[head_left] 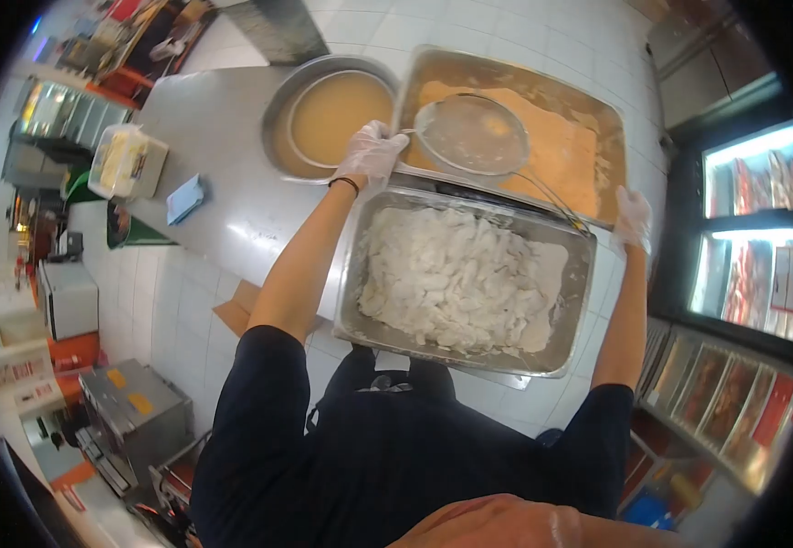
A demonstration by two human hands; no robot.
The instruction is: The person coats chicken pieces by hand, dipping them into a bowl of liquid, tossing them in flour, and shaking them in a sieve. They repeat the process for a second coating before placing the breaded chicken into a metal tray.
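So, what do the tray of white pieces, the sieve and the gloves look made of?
The tray: bare metal, probably stainless steel, with a dull grey sheen. The sieve: seemingly fine wire mesh in a metal rim, since it is see-through. The gloves on the left hand and right hand: thin translucent plastic, wrinkled, skin showing faintly.

Arms outstretched; gloved left hand point(369, 155), fingers bent; right hand point(632, 219) clenched

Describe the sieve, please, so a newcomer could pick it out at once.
On the steel counter, find the far rectangular tray of orange-brown breading. The sieve lies in it, just beyond the gloved left hand. It alone is a round wire mesh; its neighbours are solid pans.
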